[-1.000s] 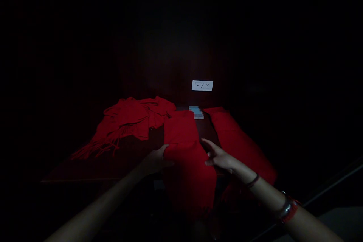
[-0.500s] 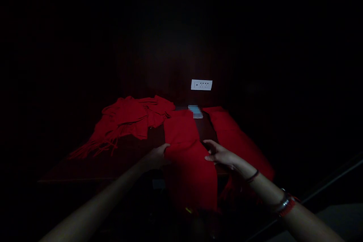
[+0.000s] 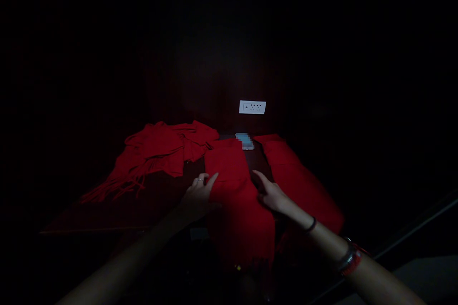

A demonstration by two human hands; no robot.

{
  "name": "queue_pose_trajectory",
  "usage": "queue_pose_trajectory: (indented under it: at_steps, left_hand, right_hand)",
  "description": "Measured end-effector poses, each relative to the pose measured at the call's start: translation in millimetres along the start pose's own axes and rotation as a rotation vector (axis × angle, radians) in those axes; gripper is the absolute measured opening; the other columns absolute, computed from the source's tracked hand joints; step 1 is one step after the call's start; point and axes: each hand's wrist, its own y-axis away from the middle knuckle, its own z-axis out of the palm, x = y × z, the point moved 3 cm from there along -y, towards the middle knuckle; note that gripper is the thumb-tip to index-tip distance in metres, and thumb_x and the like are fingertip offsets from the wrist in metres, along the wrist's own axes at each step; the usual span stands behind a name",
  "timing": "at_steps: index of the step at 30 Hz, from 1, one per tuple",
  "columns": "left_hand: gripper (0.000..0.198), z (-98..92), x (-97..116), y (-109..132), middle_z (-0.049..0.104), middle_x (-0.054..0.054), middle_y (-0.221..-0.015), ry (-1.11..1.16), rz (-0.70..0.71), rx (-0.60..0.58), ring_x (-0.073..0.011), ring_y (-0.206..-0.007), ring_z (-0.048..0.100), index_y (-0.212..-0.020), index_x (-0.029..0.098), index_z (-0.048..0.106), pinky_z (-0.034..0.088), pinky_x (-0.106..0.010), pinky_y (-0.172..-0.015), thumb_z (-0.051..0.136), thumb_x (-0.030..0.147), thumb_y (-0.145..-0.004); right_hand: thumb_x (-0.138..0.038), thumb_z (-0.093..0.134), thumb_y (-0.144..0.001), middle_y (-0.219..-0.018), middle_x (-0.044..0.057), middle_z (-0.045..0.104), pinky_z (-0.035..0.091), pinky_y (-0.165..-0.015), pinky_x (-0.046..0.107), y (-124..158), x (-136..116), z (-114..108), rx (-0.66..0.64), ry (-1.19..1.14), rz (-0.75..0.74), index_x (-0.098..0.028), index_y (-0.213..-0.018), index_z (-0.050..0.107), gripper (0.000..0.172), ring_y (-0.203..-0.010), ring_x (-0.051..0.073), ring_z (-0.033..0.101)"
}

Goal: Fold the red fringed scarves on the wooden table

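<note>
A long red cloth [image 3: 234, 200] lies over the dark table and hangs down over its front edge. At its left side is my left hand [image 3: 200, 195], thumb and fingers apart, the thumb over the cloth's edge. My right hand [image 3: 272, 194] is at the cloth's right side, its index finger stretched out and the other fingers partly hidden. A second long red cloth [image 3: 296, 176] lies to the right. Crumpled red cloths with fringes [image 3: 157, 145] form a heap at the left.
A blurred, light blue flat object [image 3: 244, 141] rests at the back of the table [image 3: 168, 198]. Above it, a white socket panel [image 3: 252, 107] is on the dark wall. The surroundings are very dark.
My left hand has spread its thumb and fingers and shifted slightly up. My right hand has moved a little left and turned, its fingers nearer together. The view has shifted slightly.
</note>
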Motion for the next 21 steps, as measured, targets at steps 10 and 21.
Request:
queue_pose_trajectory:
  at_steps: [10, 21]
  left_hand:
    - [0.07, 19.7, -1.4, 9.3, 0.01, -0.004, -0.139, -0.072, 0.255, -0.218, -0.0282, -0.126, 0.007, -0.133, 0.025, 0.012, 0.011, -0.053, -0.096, 0.02, 0.064, -0.075]
    - [0.062, -10.6, -4.7, 5.2, 0.008, -0.001, -0.139, -0.062, 0.202, -0.33, -0.0323, -0.125, 0.005, -0.131, 0.031, 0.018, 0.014, -0.056, -0.094, 0.028, 0.058, -0.076]
  right_hand:
    - [-0.027, 0.024, -0.085, -0.131, 0.01, 0.034, 0.022, -0.099, 0.039, 16.2, -16.0, 24.1, -0.029, 0.504, -0.411, -0.013, -0.126, 0.034, 0.044, -0.121, 0.018, 0.028]
    - [-0.034, 0.03, -0.085, -0.118, 0.011, 0.049, 0.021, -0.099, 0.039, 5.1, -36.8, -7.3, 0.091, 0.47, -0.457, -0.015, -0.119, 0.044, 0.041, -0.112, 0.018, 0.041]
